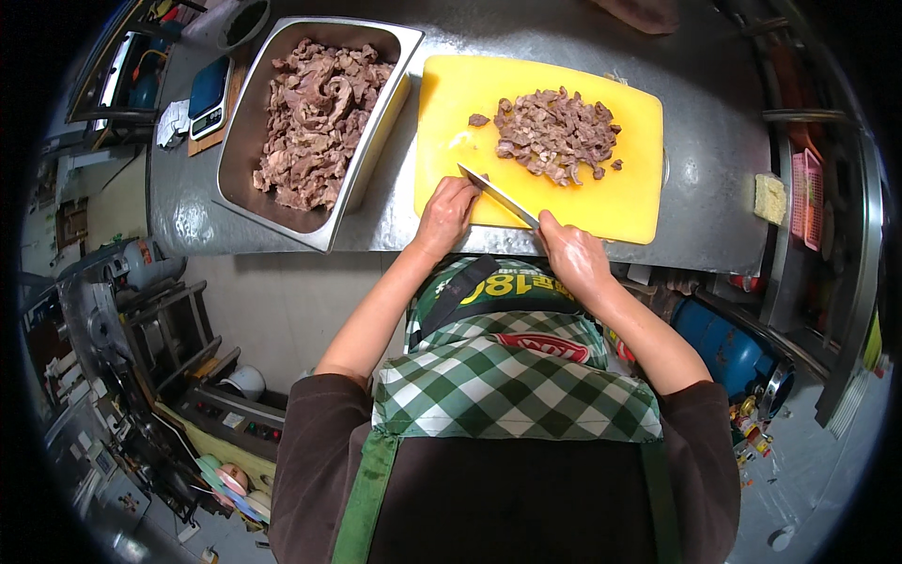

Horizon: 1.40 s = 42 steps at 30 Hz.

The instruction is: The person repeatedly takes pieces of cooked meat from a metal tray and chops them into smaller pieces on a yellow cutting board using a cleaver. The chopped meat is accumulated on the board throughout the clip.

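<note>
A yellow cutting board lies on the steel table, with a heap of chopped meat on it. My right hand grips a kitchen knife by its handle near the board's front edge. The blade points up and left, beside the fingertips of my left hand. Those bent fingers press on a small piece of meat against the board, mostly hidden by fingers and blade. To the left stands a deep steel pan holding a pile of larger meat pieces.
A digital kitchen scale sits on a wooden board beyond the pan, beside crumpled white paper. A bowl stands at the far left. Right of the steel table are a pale sponge and a pink basket.
</note>
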### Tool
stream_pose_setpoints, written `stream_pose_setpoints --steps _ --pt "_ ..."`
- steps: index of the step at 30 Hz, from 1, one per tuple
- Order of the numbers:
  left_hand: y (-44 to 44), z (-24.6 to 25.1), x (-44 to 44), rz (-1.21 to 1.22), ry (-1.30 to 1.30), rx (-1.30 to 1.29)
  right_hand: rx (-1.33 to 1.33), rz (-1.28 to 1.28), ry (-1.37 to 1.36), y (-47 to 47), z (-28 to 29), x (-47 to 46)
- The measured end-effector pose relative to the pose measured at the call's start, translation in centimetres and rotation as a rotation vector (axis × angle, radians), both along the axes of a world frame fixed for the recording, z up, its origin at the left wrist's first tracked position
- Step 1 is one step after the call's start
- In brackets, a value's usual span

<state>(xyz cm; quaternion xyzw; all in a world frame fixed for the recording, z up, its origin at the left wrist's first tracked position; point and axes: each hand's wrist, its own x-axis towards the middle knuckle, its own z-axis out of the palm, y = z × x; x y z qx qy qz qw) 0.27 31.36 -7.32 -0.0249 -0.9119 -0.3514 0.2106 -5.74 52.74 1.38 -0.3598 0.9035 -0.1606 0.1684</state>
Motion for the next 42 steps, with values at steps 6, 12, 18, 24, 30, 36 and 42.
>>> stream_pose_setpoints --steps 6,12,18,24,30,36,42 --pt "0.2 0.2 0.3 0.015 0.008 0.023 -0.04 -0.06 -0.1 -2.7 -2.5 -1.3" --pt "0.0 -0.8 -3.1 0.231 0.056 0.098 -0.139 -0.305 -0.102 -0.9 -3.0 -2.9" --pt "1.2 -2.8 -9.8 0.415 0.055 0.438 -0.158 -0.426 -0.034 0.5 -2.8 -2.8" --pt "1.5 -0.8 -10.9 0.233 -0.065 0.297 -0.292 -0.47 -0.046 2.1 -1.4 -2.4" --pt "-0.6 8.9 -3.8 0.216 -0.06 0.39 -0.21 -0.415 -0.135 2.1 1.5 -2.1" --pt "-14.6 13.6 1.3 0.677 -0.232 0.033 -0.101 -0.252 -0.125 0.4 0.9 -1.9" --pt "-20.7 9.0 1.0 0.509 -0.685 -0.167 -0.12 -0.286 0.035 1.3 -0.3 -2.6"
